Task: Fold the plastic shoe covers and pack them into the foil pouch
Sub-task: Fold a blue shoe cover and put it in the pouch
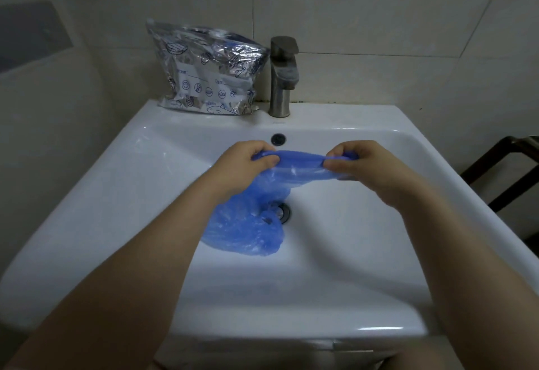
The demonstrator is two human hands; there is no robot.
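A blue plastic shoe cover (294,166) is hanging stretched between two hands above the basin of a white sink (116,182). Its upper edge is being pulled into a taut band from one hand to the other, while the rest of the film is sagging down toward the drain (284,212). Below it, more crumpled blue plastic (245,232) is lying in the bottom of the basin, partly covering the drain; whether this is the same cover or a second one cannot be told.

The left hand (248,162) is pinching the left end of the band with curled fingers and thumb. The right hand (358,162) is gripping the right end in the same way, fingers curled round the bunched plastic.

At the back of the sink, on its flat rim, a silver foil pouch (207,74) is standing upright and leaning against the tiled wall (379,19), its mouth showing some blue inside. Just beside the pouch, to its right, a metal tap (283,74) is rising from the rim. An overflow hole (278,139) is sitting in the basin wall under the tap.
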